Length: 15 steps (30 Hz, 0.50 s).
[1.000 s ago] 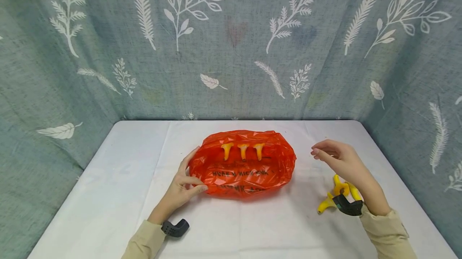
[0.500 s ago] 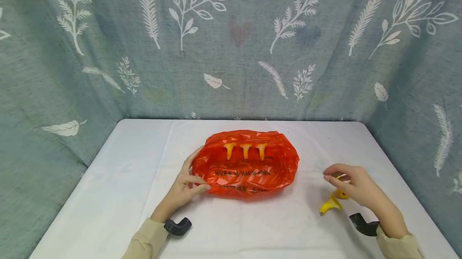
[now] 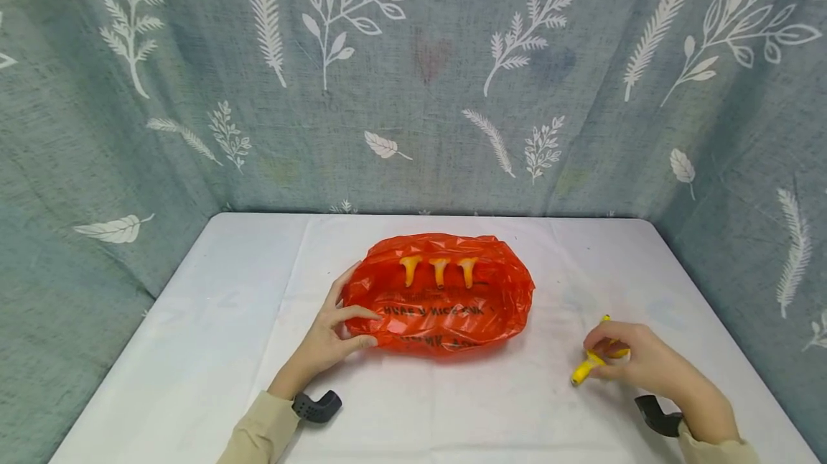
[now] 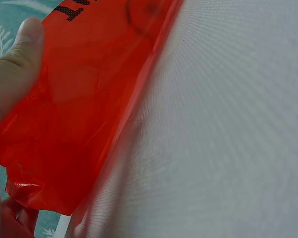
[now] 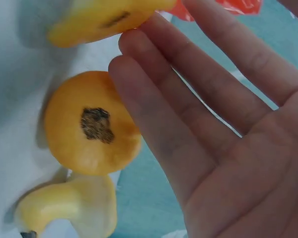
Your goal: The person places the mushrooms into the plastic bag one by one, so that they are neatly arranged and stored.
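My left hand [image 3: 329, 335] holds the left end of a red plastic bag [image 3: 446, 342], its thumb along the near side in the left wrist view. The bag's mouth gapes upward, showing three small yellow gourds [image 3: 439, 271] side by side in the head view. At the right, my right hand [image 3: 639, 356] is low over more yellow gourds. One gourd [image 3: 584, 369] lies at its thumb and fingers. In the right wrist view the fingers are fairly straight, their tips beside a round orange-yellow gourd end [image 5: 92, 121] with a brown scar; a curved one [image 5: 64, 203] lies below.
A white cloth covers the table [image 3: 413, 414]. Grey-green leaf-patterned curtains [image 3: 413, 90] hang behind and at both sides. Black camera mounts [image 3: 316, 406] sit on both wrists. A stretch of table separates the bag from the gourds at the right.
My right hand has come down and toward the right, from beside the bag to the loose gourds. The left hand stays at the bag, its index finger now reaching farther over the plastic.
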### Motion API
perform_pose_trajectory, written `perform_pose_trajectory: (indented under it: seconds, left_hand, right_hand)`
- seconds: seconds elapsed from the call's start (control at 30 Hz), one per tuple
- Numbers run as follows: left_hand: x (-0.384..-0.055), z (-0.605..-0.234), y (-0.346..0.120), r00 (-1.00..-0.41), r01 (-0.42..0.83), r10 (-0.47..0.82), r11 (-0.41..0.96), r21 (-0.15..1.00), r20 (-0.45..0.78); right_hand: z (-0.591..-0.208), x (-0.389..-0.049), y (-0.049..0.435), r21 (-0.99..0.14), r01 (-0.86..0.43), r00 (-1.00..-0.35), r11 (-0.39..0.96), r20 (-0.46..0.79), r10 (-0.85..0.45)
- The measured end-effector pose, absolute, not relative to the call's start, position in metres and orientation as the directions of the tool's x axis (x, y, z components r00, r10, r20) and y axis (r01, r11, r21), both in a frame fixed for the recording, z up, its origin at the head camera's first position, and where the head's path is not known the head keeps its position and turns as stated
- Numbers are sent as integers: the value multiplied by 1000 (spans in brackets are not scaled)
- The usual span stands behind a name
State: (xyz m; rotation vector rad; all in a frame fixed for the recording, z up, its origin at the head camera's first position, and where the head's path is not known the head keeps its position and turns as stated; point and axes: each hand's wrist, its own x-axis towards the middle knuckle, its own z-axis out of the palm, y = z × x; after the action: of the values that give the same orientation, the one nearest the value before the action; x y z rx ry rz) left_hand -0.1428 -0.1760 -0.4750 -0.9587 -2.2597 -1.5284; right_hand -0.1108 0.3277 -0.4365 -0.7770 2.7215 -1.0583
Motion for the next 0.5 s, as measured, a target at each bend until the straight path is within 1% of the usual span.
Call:
perform_pose_trajectory:
  seconds: [0.1, 0.17, 0.27, 0.4, 0.5]
  left_hand:
    - [-143, -476, -176, -764, 627, 376, 247, 739, 524]
    - [-143, -476, -176, -784, 603, 369, 261, 754, 499]
    - [-144, -476, -177, -807, 574, 358, 283, 769, 470]
    - [-143, -475, -177, -815, 564, 352, 299, 770, 460]
    - [-142, -475, -177, -817, 561, 350, 300, 772, 459]
  right_hand:
    - [-440, -111, 327, -666, -437, -843, 604, 71, -533]
    - [-442, -112, 326, -678, -442, -834, 587, 70, -547]
    - [-444, -115, 325, -679, -431, -834, 594, 49, -549]
    - [-446, -118, 323, -648, -435, -837, 626, 34, -546]
    - [-447, -118, 322, -629, -460, -831, 627, 57, -553]
